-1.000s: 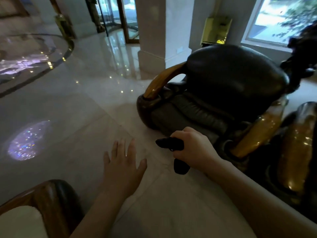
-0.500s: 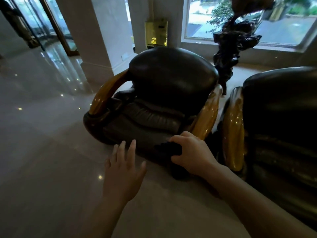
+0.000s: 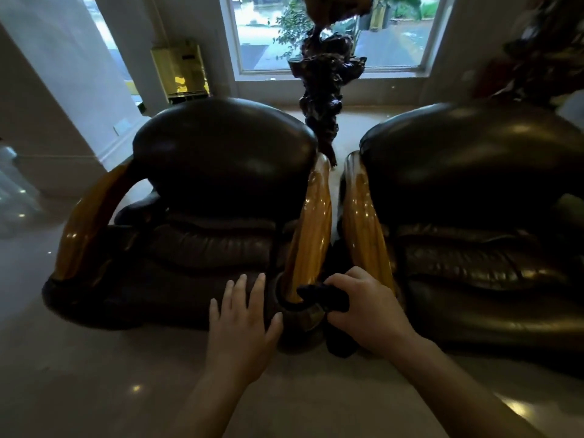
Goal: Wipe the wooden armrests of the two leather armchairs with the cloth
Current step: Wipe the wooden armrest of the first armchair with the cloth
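Observation:
Two dark leather armchairs face me side by side, the left armchair (image 3: 221,172) and the right armchair (image 3: 474,172). Each has glossy amber wooden armrests: the left chair's outer armrest (image 3: 85,222), its inner armrest (image 3: 311,229), and the right chair's inner armrest (image 3: 363,222). My right hand (image 3: 363,308) grips a dark cloth (image 3: 322,298) pressed at the lower front end of the left chair's inner armrest. My left hand (image 3: 243,324) hovers flat with fingers spread in front of the left chair's seat, holding nothing.
A dark gnarled wooden sculpture (image 3: 325,90) stands behind the gap between the chairs, before a window (image 3: 331,33). A brass box (image 3: 180,71) sits at the wall on the left. Polished marble floor (image 3: 94,374) stretches in front of the chairs.
My view has swung right, so both chairs now face me. My right hand with the cloth has come onto the front end of the left chair's inner armrest.

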Action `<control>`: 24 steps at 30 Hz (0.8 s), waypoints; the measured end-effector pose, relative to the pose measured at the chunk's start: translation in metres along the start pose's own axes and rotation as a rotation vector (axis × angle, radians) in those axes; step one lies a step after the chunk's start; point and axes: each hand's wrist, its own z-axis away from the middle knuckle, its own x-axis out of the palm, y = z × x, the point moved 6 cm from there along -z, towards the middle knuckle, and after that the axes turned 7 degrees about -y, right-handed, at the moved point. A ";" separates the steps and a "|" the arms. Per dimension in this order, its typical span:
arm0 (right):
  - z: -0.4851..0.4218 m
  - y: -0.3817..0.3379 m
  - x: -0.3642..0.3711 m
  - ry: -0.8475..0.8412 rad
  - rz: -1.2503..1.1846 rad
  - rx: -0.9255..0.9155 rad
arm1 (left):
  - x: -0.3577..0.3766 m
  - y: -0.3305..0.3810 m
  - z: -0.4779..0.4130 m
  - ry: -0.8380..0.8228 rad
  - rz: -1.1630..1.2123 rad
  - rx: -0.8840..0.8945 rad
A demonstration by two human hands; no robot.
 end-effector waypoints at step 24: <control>-0.134 0.180 0.004 0.073 -0.211 0.422 | 0.118 0.020 -0.233 -0.293 -0.089 0.145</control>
